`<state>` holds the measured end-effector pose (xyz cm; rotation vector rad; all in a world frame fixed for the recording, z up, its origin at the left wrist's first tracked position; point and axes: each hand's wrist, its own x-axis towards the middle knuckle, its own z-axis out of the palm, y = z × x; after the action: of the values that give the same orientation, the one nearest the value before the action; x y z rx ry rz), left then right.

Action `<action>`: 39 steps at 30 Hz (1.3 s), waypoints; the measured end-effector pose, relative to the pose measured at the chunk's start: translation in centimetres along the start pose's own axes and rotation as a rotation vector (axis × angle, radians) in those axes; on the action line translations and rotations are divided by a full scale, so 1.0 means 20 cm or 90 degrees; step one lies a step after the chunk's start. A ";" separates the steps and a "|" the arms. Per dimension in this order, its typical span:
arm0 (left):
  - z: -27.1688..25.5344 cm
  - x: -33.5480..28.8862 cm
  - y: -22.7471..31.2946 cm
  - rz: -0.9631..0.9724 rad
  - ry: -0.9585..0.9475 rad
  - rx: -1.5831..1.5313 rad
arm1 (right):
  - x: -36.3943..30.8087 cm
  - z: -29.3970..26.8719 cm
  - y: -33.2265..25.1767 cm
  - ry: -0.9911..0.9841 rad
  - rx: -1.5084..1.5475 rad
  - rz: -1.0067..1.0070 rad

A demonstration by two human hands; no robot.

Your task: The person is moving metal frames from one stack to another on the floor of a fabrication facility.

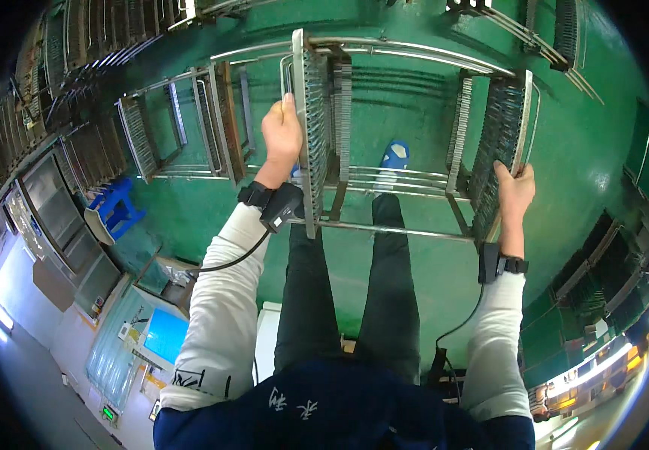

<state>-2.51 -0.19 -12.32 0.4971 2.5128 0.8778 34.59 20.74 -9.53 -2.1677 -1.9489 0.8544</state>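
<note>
A metal slotted rack (317, 127) hangs in front of my legs, its comb-like side panels joined by long steel rods. My left hand (282, 139) is closed round the wire handle on the rack's left side, with the thumb pointing away from me. On the opposite side my right hand (516, 193) grips the right panel (506, 135) near the lower end of its handle; some of its fingers are hidden behind the edge. Both wrists carry black straps with small boxes and cables.
A similar rack (141, 142) stands on the green floor to the left. Rows of more racks (88, 34) line the far left. A blue stool (120, 214) and a blue screen (165, 335) are on the left; dark racks (587, 262) stand at right.
</note>
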 end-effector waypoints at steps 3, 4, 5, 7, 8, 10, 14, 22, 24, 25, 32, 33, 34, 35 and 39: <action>0.04 -0.06 0.02 0.087 -0.018 -0.130 | 0.01 -0.01 0.13 0.018 0.031 -0.007; 0.02 -0.06 0.03 0.089 -0.016 -0.127 | -0.02 -0.01 0.10 0.023 0.048 -0.016; 0.01 -0.06 0.03 0.052 0.001 -0.135 | -0.02 0.01 0.06 0.022 0.037 -0.003; 0.03 -0.11 0.01 -0.035 0.004 -0.136 | -0.02 0.09 0.10 0.021 0.045 -0.008; 0.06 -0.15 -0.04 -0.045 -0.003 -0.137 | -0.04 0.13 0.14 0.026 0.064 -0.018; 0.15 -0.15 -0.11 0.007 0.095 -0.081 | -0.05 0.25 0.19 0.030 0.082 0.001; 0.22 -0.17 -0.07 0.016 0.049 -0.110 | 0.07 0.34 0.30 -0.001 0.060 0.011; 0.29 -0.02 -0.27 0.155 0.139 0.151 | 0.02 0.36 0.21 -0.002 -0.024 0.004; 0.35 -0.01 -0.27 0.168 0.139 0.132 | 0.09 0.41 0.29 0.009 -0.068 -0.028; 0.34 0.00 -0.27 0.178 0.138 0.131 | 0.12 0.42 0.28 -0.028 -0.089 0.006; 0.22 -0.07 -0.34 0.071 0.052 0.107 | 0.04 0.37 0.10 0.042 -0.275 0.003; 0.25 -0.07 -0.35 0.078 0.048 0.092 | 0.06 0.41 0.15 0.038 -0.238 0.048; 0.28 -0.07 -0.36 0.034 0.008 0.052 | 0.09 0.45 0.23 0.030 -0.113 0.061; 0.30 -0.07 -0.38 -0.013 -0.034 0.014 | 0.13 0.47 0.32 0.044 -0.099 0.016; 0.19 -0.07 -0.29 -0.026 -0.135 0.089 | 0.13 0.32 0.23 -0.146 -0.080 0.066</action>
<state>-0.58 -3.20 -18.34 0.5503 2.3902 0.6031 35.70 20.59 -17.78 -2.3538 -2.0582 1.0666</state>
